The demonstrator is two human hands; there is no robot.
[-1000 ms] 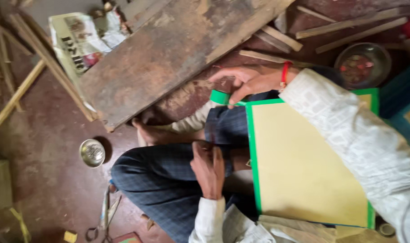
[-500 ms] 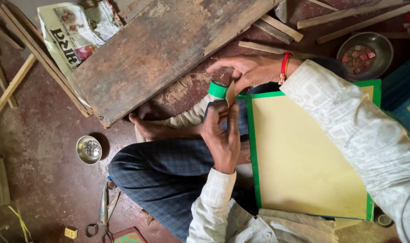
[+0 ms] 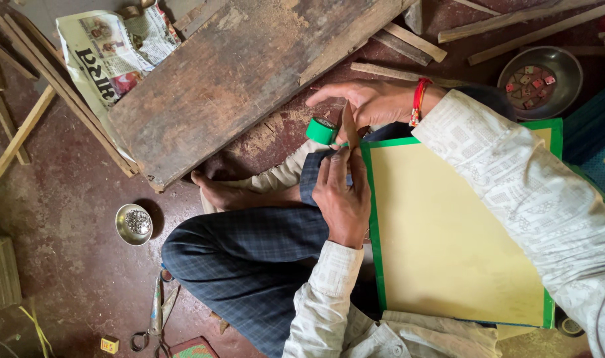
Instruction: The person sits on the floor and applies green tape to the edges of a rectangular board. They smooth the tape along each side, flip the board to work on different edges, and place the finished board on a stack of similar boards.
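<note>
A yellow board with green tape edging (image 3: 448, 232) rests on my lap, leaning to the right. My right hand (image 3: 372, 103), with a red thread band at the wrist, holds a green tape roll (image 3: 321, 130) just off the board's top left corner. My left hand (image 3: 341, 192) lies along the board's left edge. Its fingertips pinch the pulled-out green tape strip at that corner, right below my right thumb. My crossed legs in dark checked trousers (image 3: 249, 258) are under the board.
A large worn wooden plank (image 3: 243, 73) lies on the reddish floor with a newspaper (image 3: 113, 53) beside it. Wooden sticks (image 3: 24, 126) lie at the left and along the top. Also there: a small steel bowl (image 3: 134, 223), scissors (image 3: 155, 315), and a metal bowl of small pieces (image 3: 540, 78).
My left hand rose from my lap to the board's top left corner and met the tape. My right hand kept hold of the roll there.
</note>
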